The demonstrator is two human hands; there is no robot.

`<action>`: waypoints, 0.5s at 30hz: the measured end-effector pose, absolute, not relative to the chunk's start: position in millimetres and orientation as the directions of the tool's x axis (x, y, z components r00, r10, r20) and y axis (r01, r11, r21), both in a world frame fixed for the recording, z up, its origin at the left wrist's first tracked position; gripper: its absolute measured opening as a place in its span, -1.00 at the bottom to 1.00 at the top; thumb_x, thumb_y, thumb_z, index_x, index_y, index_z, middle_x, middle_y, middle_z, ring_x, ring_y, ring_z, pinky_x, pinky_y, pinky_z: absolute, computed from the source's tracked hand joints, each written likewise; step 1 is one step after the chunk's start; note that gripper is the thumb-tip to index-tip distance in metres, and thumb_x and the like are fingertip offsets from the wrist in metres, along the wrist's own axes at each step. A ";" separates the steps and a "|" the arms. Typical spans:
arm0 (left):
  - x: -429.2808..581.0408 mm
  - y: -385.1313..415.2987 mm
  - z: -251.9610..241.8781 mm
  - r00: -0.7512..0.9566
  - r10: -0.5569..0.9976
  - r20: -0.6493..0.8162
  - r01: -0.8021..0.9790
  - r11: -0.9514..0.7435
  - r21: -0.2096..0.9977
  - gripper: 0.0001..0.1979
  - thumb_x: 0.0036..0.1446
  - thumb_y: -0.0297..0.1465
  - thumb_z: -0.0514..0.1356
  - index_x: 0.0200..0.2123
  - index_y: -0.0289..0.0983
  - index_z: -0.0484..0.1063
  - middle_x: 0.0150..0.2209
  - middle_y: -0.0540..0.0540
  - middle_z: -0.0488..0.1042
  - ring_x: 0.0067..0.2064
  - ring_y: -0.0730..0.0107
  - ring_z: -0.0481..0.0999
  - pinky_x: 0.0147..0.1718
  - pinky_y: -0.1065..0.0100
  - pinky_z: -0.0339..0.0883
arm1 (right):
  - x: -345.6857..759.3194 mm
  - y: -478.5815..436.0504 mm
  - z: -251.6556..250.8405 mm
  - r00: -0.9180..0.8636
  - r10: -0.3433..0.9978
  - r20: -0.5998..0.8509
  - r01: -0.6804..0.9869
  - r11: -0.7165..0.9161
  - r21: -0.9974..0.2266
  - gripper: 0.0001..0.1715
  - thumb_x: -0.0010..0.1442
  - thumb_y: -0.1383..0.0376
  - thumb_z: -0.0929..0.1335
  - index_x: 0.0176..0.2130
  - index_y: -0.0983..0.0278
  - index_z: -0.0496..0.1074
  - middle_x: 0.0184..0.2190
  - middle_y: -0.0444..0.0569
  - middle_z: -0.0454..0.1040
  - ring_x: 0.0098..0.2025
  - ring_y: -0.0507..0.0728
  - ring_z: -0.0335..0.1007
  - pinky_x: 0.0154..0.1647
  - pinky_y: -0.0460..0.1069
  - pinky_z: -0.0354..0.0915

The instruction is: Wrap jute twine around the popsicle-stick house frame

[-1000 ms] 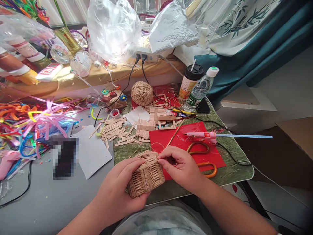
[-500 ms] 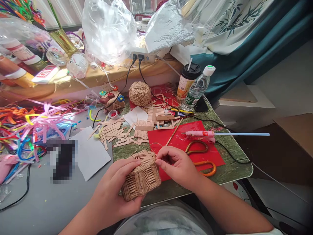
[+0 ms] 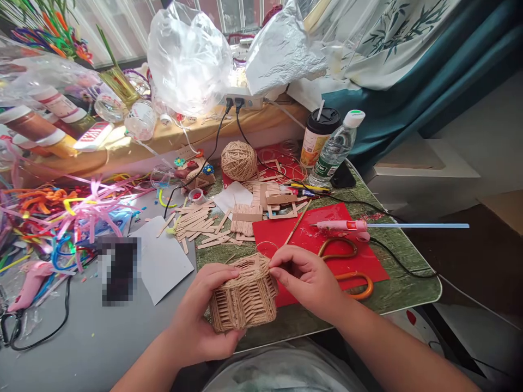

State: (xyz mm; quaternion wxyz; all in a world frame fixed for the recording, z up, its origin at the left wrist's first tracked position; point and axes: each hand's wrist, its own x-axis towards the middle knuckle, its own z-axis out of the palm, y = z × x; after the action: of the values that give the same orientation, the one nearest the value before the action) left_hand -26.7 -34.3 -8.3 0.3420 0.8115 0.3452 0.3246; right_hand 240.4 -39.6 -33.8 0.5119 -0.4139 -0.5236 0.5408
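A small woven twine basket is being held just above the near edge of the bench by the left hand, its fingers wrapped closed around the basket's left side and underside. The basket's upper right rim is being pinched by the right hand, fingers closed tight together on the twine there. Lying just behind on a red mat are being seen orange scissors and a pink glue gun, with craft sticks and a twine ball farther back, well apart from the hands.
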 end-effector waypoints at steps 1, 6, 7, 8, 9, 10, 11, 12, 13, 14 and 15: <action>-27.7 -34.0 -10.1 0.556 0.778 0.294 0.323 -0.528 0.785 -0.23 -0.01 -0.48 0.35 0.31 -0.15 0.29 0.12 -0.26 0.44 0.18 -0.05 0.45 0.15 -0.04 0.42 | 240.2 -40.0 -33.7 -0.117 0.990 0.076 -0.126 0.061 -0.990 -0.86 0.37 0.19 0.49 -0.13 0.20 0.57 -0.29 -0.04 0.57 -0.28 0.09 0.50 -0.25 -0.03 0.46; -30.6 -31.7 -17.6 0.568 0.735 0.372 0.231 -0.575 0.785 -0.24 -0.02 -0.47 0.37 0.29 -0.18 0.30 0.09 -0.25 0.44 0.15 -0.04 0.45 0.13 -0.05 0.42 | 242.6 -39.8 -31.5 -0.101 0.991 0.086 -0.043 0.082 -0.996 -0.84 0.33 0.21 0.51 -0.10 0.20 0.64 -0.27 -0.03 0.54 -0.27 0.10 0.47 -0.27 -0.03 0.41; -30.8 -31.4 -19.0 0.567 0.727 0.387 0.218 -0.586 0.780 -0.24 -0.03 -0.48 0.37 0.28 -0.19 0.30 0.09 -0.26 0.44 0.15 -0.04 0.45 0.12 -0.05 0.43 | 243.0 -39.8 -31.1 -0.096 0.992 0.085 -0.044 0.081 -0.996 -0.86 0.33 0.22 0.51 -0.12 0.20 0.64 -0.27 -0.03 0.54 -0.27 0.09 0.46 -0.26 -0.02 0.39; -31.1 -31.3 -20.2 0.566 0.721 0.400 0.212 -0.596 0.775 -0.24 -0.03 -0.49 0.38 0.28 -0.21 0.31 0.09 -0.27 0.44 0.15 -0.05 0.45 0.11 -0.06 0.43 | 243.1 -40.1 -30.8 -0.088 0.993 0.078 -0.064 0.073 -0.995 -0.87 0.32 0.22 0.52 -0.14 0.20 0.64 -0.28 -0.04 0.53 -0.27 0.09 0.44 -0.26 -0.02 0.38; -31.3 -31.2 -21.2 0.564 0.717 0.410 0.209 -0.604 0.769 -0.23 -0.03 -0.49 0.38 0.28 -0.22 0.31 0.09 -0.28 0.44 0.15 -0.06 0.45 0.11 -0.07 0.43 | 242.8 -40.5 -30.7 -0.080 0.995 0.064 -0.101 0.056 -0.993 -0.88 0.31 0.22 0.52 -0.15 0.19 0.64 -0.29 -0.05 0.52 -0.28 0.08 0.43 -0.26 -0.03 0.38; -31.7 -31.2 -22.1 0.558 0.718 0.417 0.212 -0.609 0.765 -0.23 -0.03 -0.49 0.39 0.28 -0.22 0.31 0.09 -0.29 0.44 0.15 -0.07 0.45 0.11 -0.08 0.43 | 242.3 -41.1 -30.6 -0.076 0.996 0.044 -0.151 0.032 -0.988 -0.87 0.30 0.22 0.53 -0.15 0.19 0.62 -0.30 -0.07 0.52 -0.29 0.07 0.42 -0.26 -0.04 0.37; -32.0 -31.3 -22.8 0.552 0.717 0.425 0.215 -0.615 0.758 -0.23 -0.03 -0.49 0.39 0.28 -0.21 0.31 0.09 -0.29 0.44 0.15 -0.07 0.45 0.11 -0.09 0.43 | 241.5 -41.6 -30.6 -0.075 0.997 0.016 -0.207 0.000 -0.978 -0.85 0.29 0.21 0.55 -0.15 0.18 0.61 -0.31 -0.08 0.51 -0.29 0.06 0.41 -0.26 -0.04 0.37; -32.4 -31.4 -23.3 0.547 0.716 0.434 0.218 -0.622 0.752 -0.23 -0.03 -0.48 0.40 0.28 -0.21 0.31 0.09 -0.29 0.45 0.15 -0.09 0.45 0.11 -0.10 0.43 | 240.7 -41.9 -30.6 -0.081 0.997 -0.016 -0.261 -0.037 -0.965 -0.83 0.27 0.20 0.56 -0.15 0.18 0.60 -0.31 -0.10 0.51 -0.29 0.06 0.41 -0.26 -0.05 0.37; -32.8 -31.4 -23.7 0.547 0.713 0.439 0.221 -0.628 0.746 -0.24 -0.02 -0.46 0.40 0.28 -0.20 0.31 0.09 -0.29 0.45 0.15 -0.09 0.45 0.11 -0.11 0.43 | 239.9 -42.0 -30.7 -0.093 0.995 -0.045 -0.308 -0.071 -0.949 -0.80 0.26 0.19 0.57 -0.14 0.17 0.59 -0.32 -0.11 0.50 -0.29 0.05 0.40 -0.26 -0.06 0.38; -33.1 -31.5 -24.0 0.550 0.710 0.440 0.222 -0.632 0.742 -0.24 -0.02 -0.45 0.41 0.28 -0.20 0.32 0.09 -0.29 0.45 0.15 -0.10 0.45 0.11 -0.11 0.43 | 239.3 -41.6 -30.9 -0.108 0.992 -0.067 -0.343 -0.100 -0.934 -0.78 0.25 0.18 0.58 -0.14 0.17 0.58 -0.32 -0.12 0.50 -0.29 0.04 0.40 -0.24 -0.07 0.38; -33.3 -31.6 -24.2 0.554 0.706 0.441 0.224 -0.637 0.738 -0.24 -0.02 -0.44 0.41 0.28 -0.19 0.32 0.09 -0.29 0.46 0.15 -0.09 0.45 0.12 -0.11 0.43 | 239.0 -40.9 -31.1 -0.120 0.989 -0.081 -0.369 -0.120 -0.921 -0.77 0.24 0.18 0.58 -0.14 0.17 0.58 -0.32 -0.13 0.49 -0.28 0.04 0.39 -0.22 -0.07 0.38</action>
State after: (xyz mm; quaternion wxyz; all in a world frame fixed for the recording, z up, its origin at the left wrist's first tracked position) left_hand -33.3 -31.6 -24.2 0.3186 0.8219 0.2830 0.3780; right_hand 239.0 -40.9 -31.1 0.5338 -0.3936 -0.3938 0.6364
